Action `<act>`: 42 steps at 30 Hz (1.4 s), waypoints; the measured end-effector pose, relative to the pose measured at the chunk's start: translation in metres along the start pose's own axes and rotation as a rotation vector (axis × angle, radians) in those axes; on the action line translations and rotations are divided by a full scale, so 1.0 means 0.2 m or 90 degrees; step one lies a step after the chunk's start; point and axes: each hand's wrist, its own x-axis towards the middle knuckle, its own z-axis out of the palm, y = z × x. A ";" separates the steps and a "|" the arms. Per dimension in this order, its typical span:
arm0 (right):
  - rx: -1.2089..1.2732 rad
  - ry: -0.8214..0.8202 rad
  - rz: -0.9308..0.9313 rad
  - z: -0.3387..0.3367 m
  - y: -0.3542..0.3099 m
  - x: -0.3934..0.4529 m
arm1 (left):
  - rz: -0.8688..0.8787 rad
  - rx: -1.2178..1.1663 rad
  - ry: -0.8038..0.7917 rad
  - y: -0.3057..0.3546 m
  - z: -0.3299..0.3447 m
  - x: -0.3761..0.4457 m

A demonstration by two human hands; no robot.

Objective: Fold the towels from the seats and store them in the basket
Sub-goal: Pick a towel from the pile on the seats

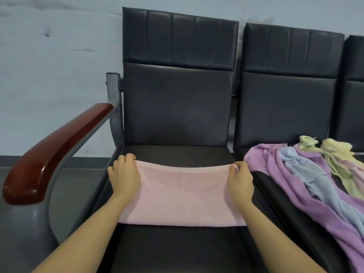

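Left hand (124,174) and right hand (240,179) each pinch a far corner of the pink towel (183,194), grip closed.

Counts: 1 pink towel (183,194) on left seat (177,249); beside it a pile: 1 purple towel (275,174), 1 blue towel (307,172), 2 yellow-green towels (323,148); 2 hands (124,174).

Flat towel (183,196) on left seat (177,249); towel heap (307,174) on right seat (291,213).

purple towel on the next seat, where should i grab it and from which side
Pinch the purple towel at its rounded end nearest the pink towel, coming from above left. That end lies exposed, while the blue towel drapes over its middle.
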 end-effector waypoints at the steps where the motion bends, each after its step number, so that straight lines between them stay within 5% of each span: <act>1: -0.005 0.002 0.003 0.03 0.01 0.01 | 0.003 0.004 0.005 -0.01 0.02 0.02; 8: -0.179 -0.080 0.022 0.19 0.05 0.09 | -0.006 0.087 -0.057 -0.02 0.13 0.07; 11: -0.375 -0.131 -0.047 0.23 0.07 0.09 | 0.106 0.062 -0.099 0.04 0.16 0.03; 15: -0.392 -0.118 -0.198 0.24 0.03 0.04 | 0.243 0.027 -0.272 0.14 0.17 -0.04; 18: -0.315 -0.254 -0.262 0.23 0.00 -0.02 | 0.257 0.072 -0.380 0.15 0.18 -0.08; 21: -0.399 -0.400 -0.280 0.22 0.03 -0.08 | 0.237 0.095 -0.427 0.14 0.16 -0.11; 26: -0.442 -0.458 -0.273 0.13 0.05 -0.18 | 0.259 0.095 -0.406 0.11 0.05 -0.24; 37: -0.419 -0.314 -0.276 -0.04 0.03 -0.23 | 0.239 0.027 -0.300 -0.05 -0.11 -0.32; 42: -0.431 -0.331 -0.230 0.00 0.04 -0.17 | 0.216 0.024 -0.289 -0.08 -0.07 -0.28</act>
